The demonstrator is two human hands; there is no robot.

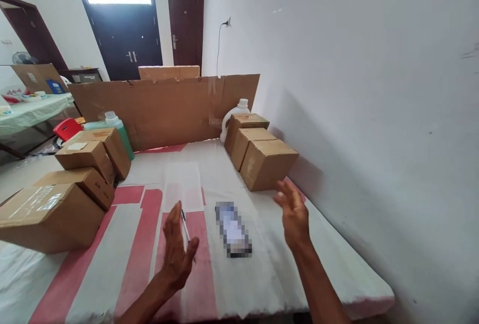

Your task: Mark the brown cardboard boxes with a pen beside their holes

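My left hand (pixel 177 251) is raised over the front of the table, its fingers stretched up and the thumb apart. Just beyond it a slim white pen (pixel 185 226) with a dark end shows between fingers and thumb; it appears to lie on the cloth, partly hidden by the hand. Right of the pen is a flat, phone-shaped thing (pixel 234 229), its surface blurred into blocks. My right hand (pixel 294 214) hovers on the far side of that thing, near the cardboard boxes, fingers loosely apart and slightly smeared. Neither hand is seen holding anything.
A white and pink cloth (pixel 239 289) covers the table. Cardboard boxes (pixel 267 162) line its right side by the wall, and more boxes (pixel 48 214) its left. A cardboard panel (pixel 168 109), a green jug (pixel 123 137) and a white jug (pixel 243 105) stand at the back.
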